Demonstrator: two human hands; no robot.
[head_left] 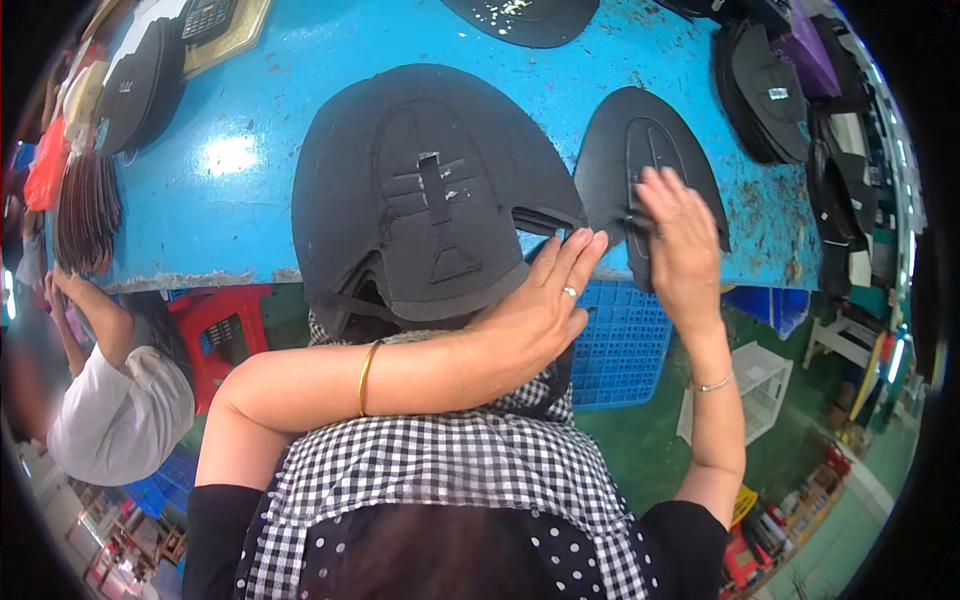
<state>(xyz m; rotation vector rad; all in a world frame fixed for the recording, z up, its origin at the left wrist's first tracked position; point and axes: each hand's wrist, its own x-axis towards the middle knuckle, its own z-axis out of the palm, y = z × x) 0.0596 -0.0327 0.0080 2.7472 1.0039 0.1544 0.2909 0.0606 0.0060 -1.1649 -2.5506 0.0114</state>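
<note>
A large rounded black padded piece (440, 255), looking like a bag or shoe-sole panel, lies on the table edge with its near end overhanging. It has a raised oval outline, a slot in the middle and a small trapezoid shape below. Along its right side runs a loose black strip (548, 218). My left hand (545, 285) reaches across, its fingers stretched out and resting on that strip's end. To the right lies a smaller black oval piece (605, 170). Over its near part is my right hand (683, 235), fingers extended and slightly blurred; nothing shows in it.
Stacked black pieces (760, 95) stand at the right of the blue table (260, 110). Another black piece (525, 22) lies at the far edge. At left are a calculator (208, 18) and a bundle of dark strips (85, 210). Below are a blue crate (622, 345) and a red stool (220, 325); a co-worker's sleeve (120, 415) is left.
</note>
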